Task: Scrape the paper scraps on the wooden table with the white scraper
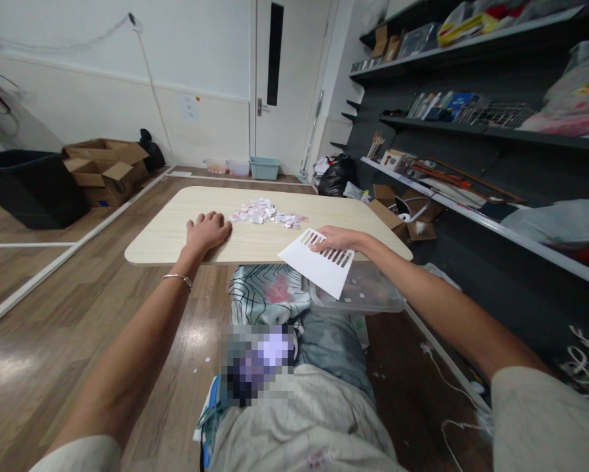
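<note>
- Left hand [206, 231]: palm down on the tabletop [166, 237] near its front edge, left of centre; fingers loosely bent, holding nothing.
- Right hand [336, 238]: at the front edge toward the front-right corner, fingers pinching the top of a white slotted sheet [318, 265].
- Sheet: tilted, mostly hanging past the front edge; a row of narrow cut-out slots sits by the fingers.
- Paper scraps [265, 212]: pink and white pile, mid-table toward the far edge, near both hands but apart from them.
- Clear plastic tub [367, 295]: on the floor under the front-right corner, below the sheet, few scraps inside.
- Cardboard boxes [105, 169] and black bin [29, 187]: floor, far left.
- Shelves [495, 131]: right wall, cluttered.
</note>
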The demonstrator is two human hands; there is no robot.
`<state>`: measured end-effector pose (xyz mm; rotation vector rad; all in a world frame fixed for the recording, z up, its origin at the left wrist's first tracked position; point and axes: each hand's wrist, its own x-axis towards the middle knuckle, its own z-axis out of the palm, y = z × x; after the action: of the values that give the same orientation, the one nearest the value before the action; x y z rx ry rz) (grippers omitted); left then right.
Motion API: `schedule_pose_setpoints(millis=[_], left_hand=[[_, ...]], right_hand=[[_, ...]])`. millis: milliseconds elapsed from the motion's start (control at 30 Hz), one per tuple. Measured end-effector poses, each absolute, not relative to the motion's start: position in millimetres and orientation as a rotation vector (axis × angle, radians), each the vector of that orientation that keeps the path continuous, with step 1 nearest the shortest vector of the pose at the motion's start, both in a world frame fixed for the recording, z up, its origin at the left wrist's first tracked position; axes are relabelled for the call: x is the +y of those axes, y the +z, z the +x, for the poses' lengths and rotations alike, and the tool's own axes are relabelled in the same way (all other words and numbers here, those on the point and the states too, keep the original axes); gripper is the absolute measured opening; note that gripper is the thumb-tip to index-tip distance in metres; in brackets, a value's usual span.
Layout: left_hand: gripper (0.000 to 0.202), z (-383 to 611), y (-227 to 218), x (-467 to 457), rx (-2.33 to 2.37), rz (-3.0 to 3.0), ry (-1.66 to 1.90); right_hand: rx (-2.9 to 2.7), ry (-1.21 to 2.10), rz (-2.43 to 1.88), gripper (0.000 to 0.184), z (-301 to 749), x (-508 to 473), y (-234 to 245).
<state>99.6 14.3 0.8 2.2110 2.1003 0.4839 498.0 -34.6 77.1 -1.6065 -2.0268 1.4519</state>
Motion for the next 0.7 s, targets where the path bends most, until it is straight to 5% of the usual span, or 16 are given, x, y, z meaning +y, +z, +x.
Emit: schedule_pose_setpoints(millis=[700], left_hand=[[0.060,98.6,-0.7,16.5,2.120,2.213,0.478]], right_hand=[[-1.940,1.464,-1.787,0.067,497.1,-12.9,70.3]])
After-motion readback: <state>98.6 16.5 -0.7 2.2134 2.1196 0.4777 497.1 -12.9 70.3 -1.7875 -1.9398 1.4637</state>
